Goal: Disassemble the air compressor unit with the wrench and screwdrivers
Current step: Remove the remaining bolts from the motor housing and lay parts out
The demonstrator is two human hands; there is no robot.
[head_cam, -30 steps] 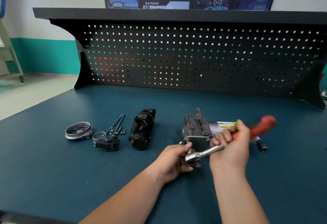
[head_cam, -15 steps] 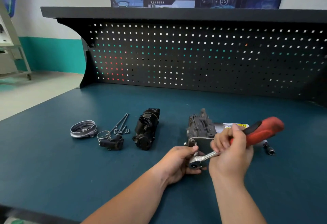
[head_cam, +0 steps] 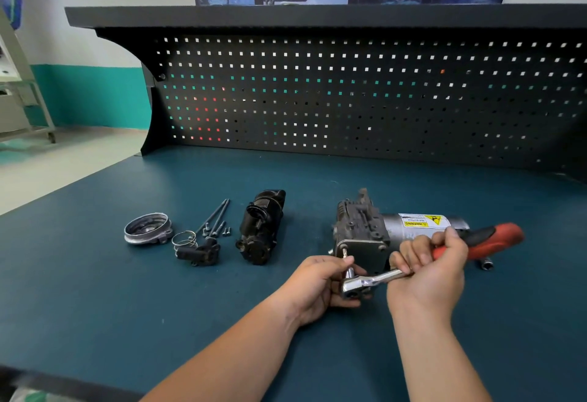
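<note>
We are finding the air compressor unit (head_cam: 362,233) lying on its side at mid-bench on the workbench (head_cam: 95,290), with its end plate (head_cam: 365,253) facing us. The right hand (head_cam: 428,271) is gripping the ratchet wrench (head_cam: 381,279) where the shaft meets the red handle, fingers wrapped fully around it. The left hand (head_cam: 317,287) is cupping the wrench head, its curled fingers and thumb steadying the socket on a bolt (head_cam: 345,252) at the plate's lower-left corner.

We are judging the work as partly done. A metal ring cover (head_cam: 147,229), long bolts (head_cam: 214,215), a spring clip (head_cam: 184,238), a small black fitting (head_cam: 200,252) and a black housing (head_cam: 262,226) are lying detached to the left, well apart from the unit. The plate and the motor can (head_cam: 419,226) are appearing attached, so we are rating much as outstanding. A loose socket (head_cam: 486,263) is lying just beside the handle.
</note>
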